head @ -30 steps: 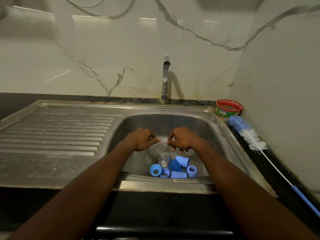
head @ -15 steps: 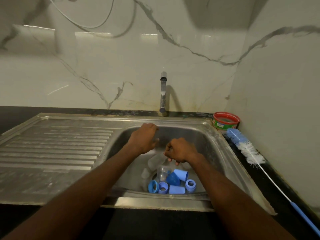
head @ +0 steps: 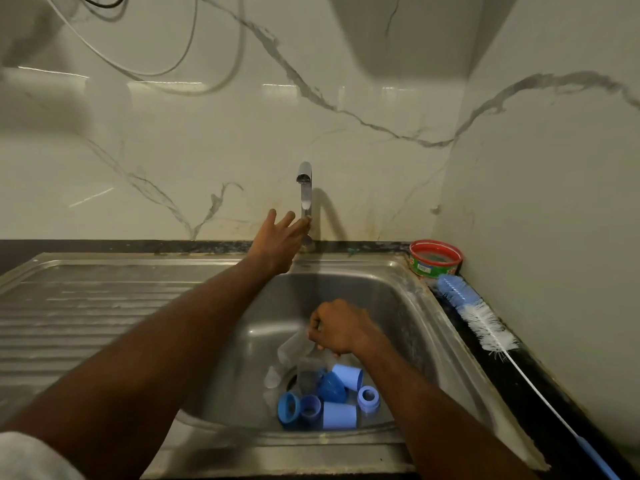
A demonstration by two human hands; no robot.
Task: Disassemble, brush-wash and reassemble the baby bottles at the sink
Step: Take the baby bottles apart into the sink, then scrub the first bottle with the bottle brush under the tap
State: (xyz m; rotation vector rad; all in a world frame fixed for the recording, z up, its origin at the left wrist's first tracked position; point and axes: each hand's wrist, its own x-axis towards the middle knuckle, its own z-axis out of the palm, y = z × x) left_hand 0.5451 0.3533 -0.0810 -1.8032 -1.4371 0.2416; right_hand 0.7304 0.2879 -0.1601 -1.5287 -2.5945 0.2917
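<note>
While the left hand point(head: 277, 242) reaches the tap point(head: 305, 202), fingers apart, the right hand point(head: 337, 327) grips a clear bottle point(head: 294, 349) — slanting down-left.

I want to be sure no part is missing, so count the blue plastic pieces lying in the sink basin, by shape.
Pale blue cylindrical caps: 2
Blue open rings: 3
Dark blue domed piece: 1
Total: 6
The clear parts overlap too much to count.
</note>
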